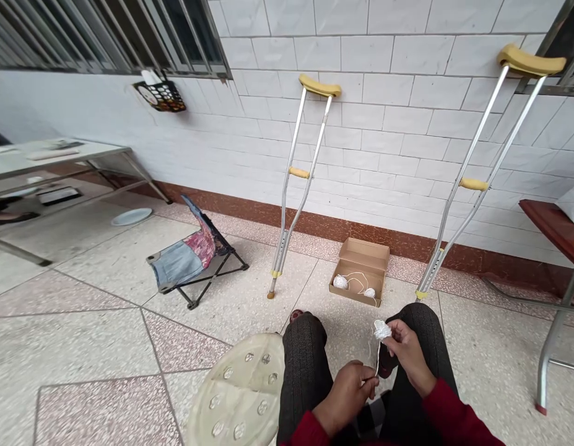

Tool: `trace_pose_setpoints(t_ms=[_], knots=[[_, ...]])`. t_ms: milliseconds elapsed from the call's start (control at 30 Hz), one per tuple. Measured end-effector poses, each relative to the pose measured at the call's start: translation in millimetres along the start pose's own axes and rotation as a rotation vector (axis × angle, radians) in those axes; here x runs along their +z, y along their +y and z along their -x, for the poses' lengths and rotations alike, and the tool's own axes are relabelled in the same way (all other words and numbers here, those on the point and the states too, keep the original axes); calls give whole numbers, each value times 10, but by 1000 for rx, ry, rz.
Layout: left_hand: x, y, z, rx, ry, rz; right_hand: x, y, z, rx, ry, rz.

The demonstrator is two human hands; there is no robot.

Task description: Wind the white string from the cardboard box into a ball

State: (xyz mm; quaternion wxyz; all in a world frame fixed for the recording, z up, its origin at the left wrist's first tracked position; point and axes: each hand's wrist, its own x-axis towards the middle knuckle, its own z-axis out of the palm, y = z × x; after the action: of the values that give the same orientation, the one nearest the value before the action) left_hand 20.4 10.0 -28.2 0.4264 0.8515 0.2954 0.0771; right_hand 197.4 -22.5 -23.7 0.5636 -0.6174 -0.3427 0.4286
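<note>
Between my knees, my right hand pinches a small bundle of white yarn between thumb and fingers. A strand of yarn runs down from the bundle to my left hand, whose fingers are closed on it. On the floor ahead sits an open cardboard box, its lid raised toward the wall. Inside it lie a larger ball of white yarn at the left and a smaller ball at the right, with loose yarn trailing between them.
Two crutches lean on the tiled wall. A folding chair stands left, and a round cushioned stool is beside my left leg. Tables flank both sides; a basket hangs below the window.
</note>
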Motion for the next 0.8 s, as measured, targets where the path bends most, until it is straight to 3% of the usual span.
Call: trace_pose_setpoints(t_ms=[67,167,267,333,400,500,633,733,800], knots=[[-43,34,63,27,27,-51,31,192,-68,-50,-6,146],[-285,67,109,101,102,-155,113,425,30,-73,-176,242],[-543,53,64,145,125,-188,168,405,268,7,-427,102],[-611,28,-2,120,117,-130,162,246,406,103,-483,-80],[-553,8,-59,85,99,-27,121,38,465,186,-417,-247],[-282,9,-66,50,49,62,22,-201,367,254,-242,-403],[2,70,36,40,-12,-59,-49,-153,61,198,-59,-342],[-114,119,89,93,35,-196,14,115,-4,102,-40,-106],[-300,127,89,134,100,-263,84,286,114,93,-135,-46]])
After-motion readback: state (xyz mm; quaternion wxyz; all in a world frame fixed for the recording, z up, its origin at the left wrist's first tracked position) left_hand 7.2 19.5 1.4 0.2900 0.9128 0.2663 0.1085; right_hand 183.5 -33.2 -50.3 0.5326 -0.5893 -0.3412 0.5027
